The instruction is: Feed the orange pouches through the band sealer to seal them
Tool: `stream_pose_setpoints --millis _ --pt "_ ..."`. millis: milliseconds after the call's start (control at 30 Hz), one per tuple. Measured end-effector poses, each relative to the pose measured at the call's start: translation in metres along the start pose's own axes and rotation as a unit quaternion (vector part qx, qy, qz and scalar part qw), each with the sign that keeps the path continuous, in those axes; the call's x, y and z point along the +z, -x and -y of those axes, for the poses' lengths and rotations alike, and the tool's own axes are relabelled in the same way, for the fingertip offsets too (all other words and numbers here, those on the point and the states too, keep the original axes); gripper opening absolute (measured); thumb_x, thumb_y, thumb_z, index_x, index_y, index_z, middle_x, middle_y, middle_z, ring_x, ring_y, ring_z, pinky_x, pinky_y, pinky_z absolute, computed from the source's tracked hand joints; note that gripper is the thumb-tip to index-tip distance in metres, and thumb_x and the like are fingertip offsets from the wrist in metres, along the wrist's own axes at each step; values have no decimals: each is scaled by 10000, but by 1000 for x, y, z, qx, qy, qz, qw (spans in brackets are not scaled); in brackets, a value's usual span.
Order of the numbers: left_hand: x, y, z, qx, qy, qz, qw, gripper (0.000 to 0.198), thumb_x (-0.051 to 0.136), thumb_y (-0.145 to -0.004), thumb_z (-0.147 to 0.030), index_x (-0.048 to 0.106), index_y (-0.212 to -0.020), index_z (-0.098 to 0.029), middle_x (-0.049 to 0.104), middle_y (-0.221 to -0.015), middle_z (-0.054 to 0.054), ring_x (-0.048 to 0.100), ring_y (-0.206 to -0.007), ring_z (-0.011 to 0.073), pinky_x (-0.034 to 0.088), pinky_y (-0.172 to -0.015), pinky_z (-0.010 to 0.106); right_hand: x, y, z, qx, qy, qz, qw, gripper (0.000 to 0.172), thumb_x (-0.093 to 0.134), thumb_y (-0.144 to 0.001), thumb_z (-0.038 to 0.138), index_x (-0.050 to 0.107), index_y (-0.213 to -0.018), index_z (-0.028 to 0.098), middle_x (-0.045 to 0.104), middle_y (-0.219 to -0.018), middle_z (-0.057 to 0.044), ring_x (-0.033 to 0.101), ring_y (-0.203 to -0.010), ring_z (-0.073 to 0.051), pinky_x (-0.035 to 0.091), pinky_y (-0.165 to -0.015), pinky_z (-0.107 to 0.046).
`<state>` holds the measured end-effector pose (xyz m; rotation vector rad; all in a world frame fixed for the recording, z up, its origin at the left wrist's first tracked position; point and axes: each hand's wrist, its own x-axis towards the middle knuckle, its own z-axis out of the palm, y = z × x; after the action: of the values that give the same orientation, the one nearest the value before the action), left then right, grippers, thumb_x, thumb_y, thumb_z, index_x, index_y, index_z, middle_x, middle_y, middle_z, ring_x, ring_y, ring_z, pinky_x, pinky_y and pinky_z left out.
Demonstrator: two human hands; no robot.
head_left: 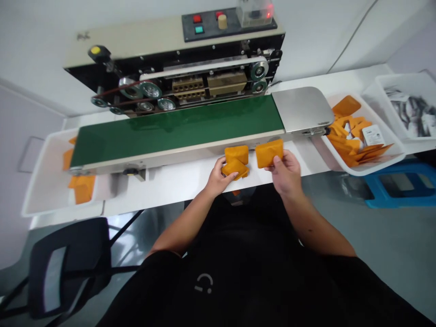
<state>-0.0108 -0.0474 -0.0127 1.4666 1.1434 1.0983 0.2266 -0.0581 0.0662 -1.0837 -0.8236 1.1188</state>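
Note:
My left hand (pixel 220 178) is closed around a few small orange pouches (pixel 236 156), stacked and fanned over one another at the front edge of the white table. Just to the right, my right hand (pixel 286 170) pinches a single orange pouch (pixel 267 153) by its lower right part, the thumb on its face. The two hands are a short gap apart, in front of the sealing machine's green conveyor belt (pixel 180 129). What is printed on the pouches, if anything, cannot be made out.
The band sealer (pixel 136 38) stands behind the belt. A white bin (pixel 395 159) with orange pouches is at right, another bin (pixel 34 181) at left. Farther right, a bin (pixel 383 93) holds silvery packets. A blue stool (pixel 384 202) and a black chair (pixel 73 240) flank the table.

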Motion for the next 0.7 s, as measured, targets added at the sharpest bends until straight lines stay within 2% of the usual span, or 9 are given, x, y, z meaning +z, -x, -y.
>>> stream_pose_setpoints --millis 133,200,300,367,467,600,700 --pt "0 0 0 0 2 16 1000 738 843 -845 -506 523 -1444 -217 647 -1392 144 695 -1227 297 599 -1026 412 -4 -44 62 -54 34 35 997 386 831 -845 550 621 -955 246 522 -536 56 521 -431 -109 427 -415 -224" --pt "1 0 1 -4 13 25 1000 735 846 -844 -491 527 -1446 -217 642 -1403 146 697 -1227 301 601 -1025 420 -4 -76 86 -39 60 39 997 326 802 -891 492 603 -945 239 515 -524 57 485 -413 -93 380 -402 -204" --pt "2 -1 2 -12 33 29 999 732 840 -850 -484 522 -1456 -225 640 -1412 137 713 -1203 297 609 -1013 427 -2 -120 108 33 89 46 994 188 697 -977 355 575 -941 216 620 -628 13 523 -473 -84 374 -431 -183" --pt "2 -1 3 -13 35 26 999 729 841 -851 -474 524 -1459 -229 639 -1420 133 711 -1211 298 607 -1023 430 2 -141 115 83 104 54 990 153 656 -997 298 552 -930 209 641 -659 0 537 -503 -89 388 -455 -182" --pt "2 -1 4 -10 31 24 999 724 846 -848 -460 535 -1457 -225 642 -1416 135 704 -1228 303 602 -1042 434 12 -158 117 132 123 46 983 156 582 -1037 248 509 -907 202 623 -647 0 507 -497 -88 370 -467 -182" --pt "2 0 3 -14 38 32 999 709 838 -856 -455 540 -1458 -226 642 -1409 137 718 -1202 299 610 -1033 438 28 -166 115 163 128 35 978 191 446 -1074 136 477 -893 187 613 -650 -4 479 -497 -74 333 -484 -176" --pt "1 0 2 -11 31 37 999 693 824 -868 -457 542 -1458 -227 636 -1414 137 717 -1197 297 612 -1024 434 42 -171 111 168 140 33 975 205 431 -1075 121 475 -886 189 614 -659 -13 480 -499 -80 309 -471 -184"
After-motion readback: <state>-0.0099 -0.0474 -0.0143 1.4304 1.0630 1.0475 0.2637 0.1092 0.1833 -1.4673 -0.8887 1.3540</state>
